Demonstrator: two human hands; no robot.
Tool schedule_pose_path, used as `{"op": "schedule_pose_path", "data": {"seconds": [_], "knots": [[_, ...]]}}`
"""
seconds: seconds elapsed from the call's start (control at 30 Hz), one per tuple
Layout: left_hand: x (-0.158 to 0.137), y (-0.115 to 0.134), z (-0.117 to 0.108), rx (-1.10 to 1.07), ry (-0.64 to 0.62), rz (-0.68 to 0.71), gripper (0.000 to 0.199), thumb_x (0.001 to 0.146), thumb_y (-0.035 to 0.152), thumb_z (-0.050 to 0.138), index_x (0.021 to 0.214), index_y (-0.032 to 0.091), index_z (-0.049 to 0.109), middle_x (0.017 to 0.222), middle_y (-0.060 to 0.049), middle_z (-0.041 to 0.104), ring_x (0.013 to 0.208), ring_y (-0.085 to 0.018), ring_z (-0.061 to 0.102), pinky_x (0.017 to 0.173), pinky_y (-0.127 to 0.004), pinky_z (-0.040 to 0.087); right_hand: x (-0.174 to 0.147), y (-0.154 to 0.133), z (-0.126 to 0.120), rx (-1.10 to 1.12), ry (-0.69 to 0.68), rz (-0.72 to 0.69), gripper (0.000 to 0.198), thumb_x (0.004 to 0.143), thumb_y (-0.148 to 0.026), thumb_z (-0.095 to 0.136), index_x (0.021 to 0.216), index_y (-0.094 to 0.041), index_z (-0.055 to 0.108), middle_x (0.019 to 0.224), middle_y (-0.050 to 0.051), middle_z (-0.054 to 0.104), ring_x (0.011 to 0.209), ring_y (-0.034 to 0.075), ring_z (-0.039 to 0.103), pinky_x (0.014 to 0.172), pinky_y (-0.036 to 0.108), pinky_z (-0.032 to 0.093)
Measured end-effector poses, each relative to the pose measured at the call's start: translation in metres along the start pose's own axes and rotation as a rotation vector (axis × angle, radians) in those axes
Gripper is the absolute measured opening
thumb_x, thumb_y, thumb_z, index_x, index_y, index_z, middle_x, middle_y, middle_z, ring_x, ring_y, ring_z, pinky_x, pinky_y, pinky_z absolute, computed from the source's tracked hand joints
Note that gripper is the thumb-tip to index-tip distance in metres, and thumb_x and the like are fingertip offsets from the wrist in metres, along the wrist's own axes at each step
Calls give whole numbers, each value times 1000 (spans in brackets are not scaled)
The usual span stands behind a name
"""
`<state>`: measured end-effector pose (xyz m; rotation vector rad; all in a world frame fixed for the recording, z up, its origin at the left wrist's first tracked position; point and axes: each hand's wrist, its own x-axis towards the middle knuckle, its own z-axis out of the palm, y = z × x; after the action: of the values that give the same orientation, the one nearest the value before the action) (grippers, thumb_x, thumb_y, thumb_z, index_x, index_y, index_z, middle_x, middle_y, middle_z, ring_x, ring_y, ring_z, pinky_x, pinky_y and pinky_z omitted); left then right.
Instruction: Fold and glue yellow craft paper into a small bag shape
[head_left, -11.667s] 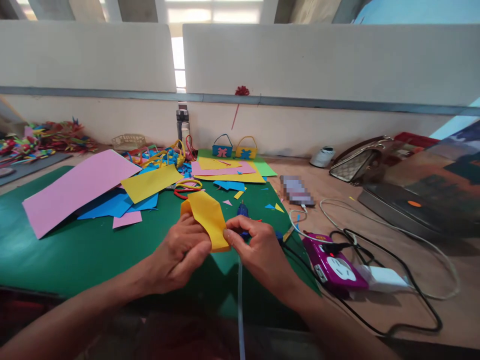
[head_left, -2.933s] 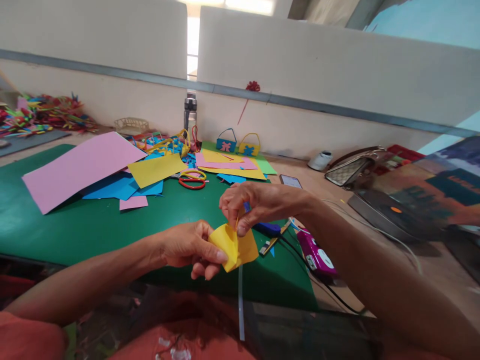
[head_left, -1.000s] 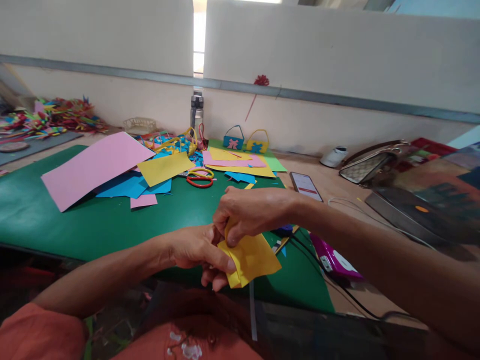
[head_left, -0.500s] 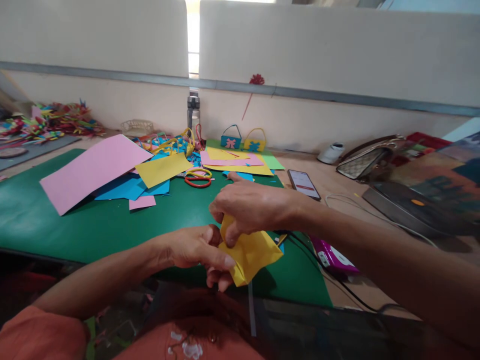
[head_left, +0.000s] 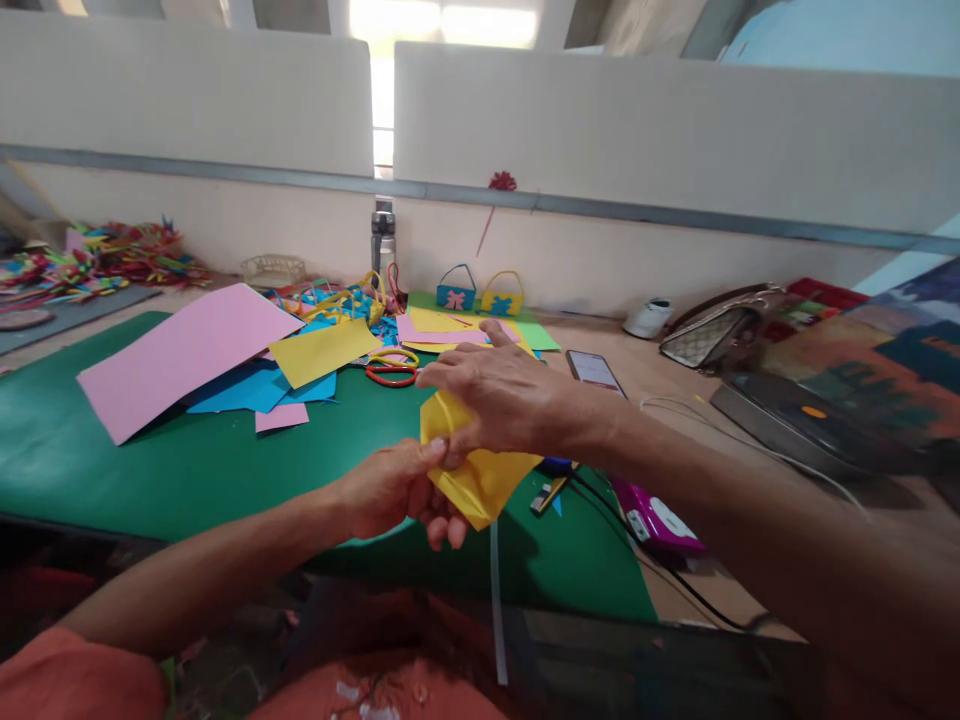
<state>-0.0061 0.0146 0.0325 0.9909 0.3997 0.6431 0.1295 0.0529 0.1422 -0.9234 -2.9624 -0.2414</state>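
A folded piece of yellow paper (head_left: 484, 485) is held above the green mat (head_left: 360, 430), between my two hands. My left hand (head_left: 409, 490) pinches its left edge, thumb on top and fingers underneath. From above, my right hand (head_left: 502, 390) presses its thumb on the paper's upper left part, close to my left thumb; its other fingers stretch over the top edge. Creases run across the sheet. A thin pale strip (head_left: 496, 610) hangs below the paper; where its upper end goes is hidden. Red-and-yellow-handled scissors (head_left: 391, 368) lie just beyond my hands.
Pink card (head_left: 191, 355), blue sheets (head_left: 240, 388) and a yellow sheet (head_left: 324, 352) lie left. At the back stand two small paper bags, one blue (head_left: 456, 297), one yellow (head_left: 502, 300). A phone (head_left: 595, 372), a magenta device (head_left: 660, 520) and a black cable (head_left: 697, 590) are right.
Both hands and the yellow paper have shifted slightly upward. My right hand's fingers have stretched out further, and its thumb has come next to my left thumb. The camera view has tilted up a little.
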Motion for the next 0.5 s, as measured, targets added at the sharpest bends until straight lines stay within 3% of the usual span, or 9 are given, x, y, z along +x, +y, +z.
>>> {"op": "schedule_pose_path", "data": {"seconds": [0.13,0.27,0.33,0.4,0.5], "knots": [[2,1,0,-58,86,76,47,72,55,61,81,8,64,57,-7,66,46,-13,58,44,-20,44,-3,1,4,-21,131,24,49,64,-37,75,107,-20,59,109,9,63,105,28,55,97,51,29],[3,3,-1,-124,244,153,42,74,49,61,82,8,64,61,-8,67,46,-11,56,45,-20,46,-19,1,7,-25,497,78,38,72,-27,70,107,-18,57,118,12,58,107,28,53,92,48,36],[3,4,-1,-151,302,179,40,76,47,59,80,7,64,64,-8,67,47,-10,55,45,-20,46,-32,0,12,53,689,108,20,79,-24,62,98,-19,59,101,9,64,98,24,57,84,41,43],[3,4,-2,-158,328,194,38,78,45,59,80,7,65,67,-8,67,47,-10,55,45,-20,46,-44,-3,21,142,766,183,4,83,-20,55,85,-20,59,87,6,63,85,21,59,74,35,46],[4,2,-2,-134,336,221,36,78,43,59,83,8,65,69,-8,66,49,-9,54,46,-19,45,-54,-13,40,297,779,237,9,83,-17,54,75,-21,56,73,2,60,72,16,58,65,29,45]]}}
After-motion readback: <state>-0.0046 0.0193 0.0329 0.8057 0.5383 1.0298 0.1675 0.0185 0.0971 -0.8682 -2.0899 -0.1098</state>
